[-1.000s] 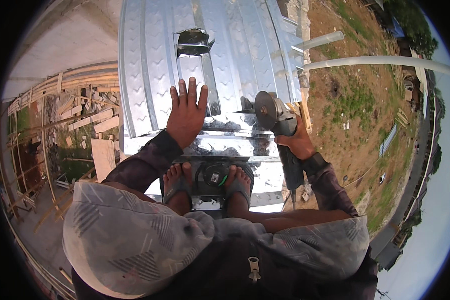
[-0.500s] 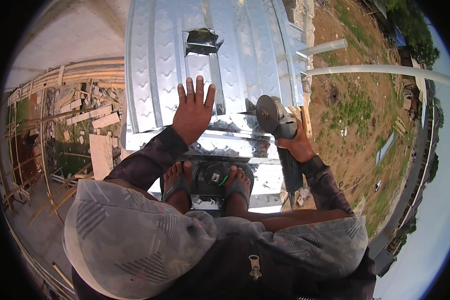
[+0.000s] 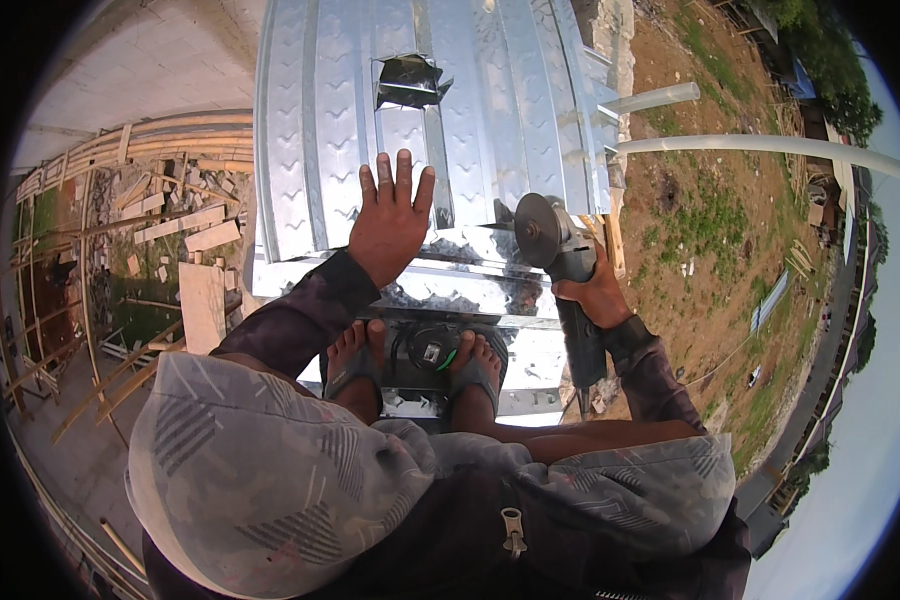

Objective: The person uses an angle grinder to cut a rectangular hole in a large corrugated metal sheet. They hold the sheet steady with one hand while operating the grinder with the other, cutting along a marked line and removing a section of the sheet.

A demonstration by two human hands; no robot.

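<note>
My left hand [image 3: 392,228] lies with its fingers stretched out on the ribbed, shiny metal sheeting [image 3: 315,130]. Ahead of its fingertips a rectangular hole [image 3: 408,80] is cut through the sheet, with a bent metal flap at its right side. My right hand [image 3: 598,292] is wrapped round the body of an angle grinder [image 3: 580,335], which I hold at the right edge of the sheeting. Its round disc [image 3: 540,230] faces up and left, and its cord end points toward me. Whether the disc spins I cannot tell.
My sandalled feet stand on the near metal, with a round black object [image 3: 433,350] between them. Two pale pipes [image 3: 770,144] stick out at the right, high over grassy ground [image 3: 715,215]. Down at the left lie bamboo poles [image 3: 170,143], broken blocks and planks [image 3: 202,305].
Almost nothing differs. The whole view has shifted very slightly, while both hands and the angle grinder keep their places on and beside the sheeting.
</note>
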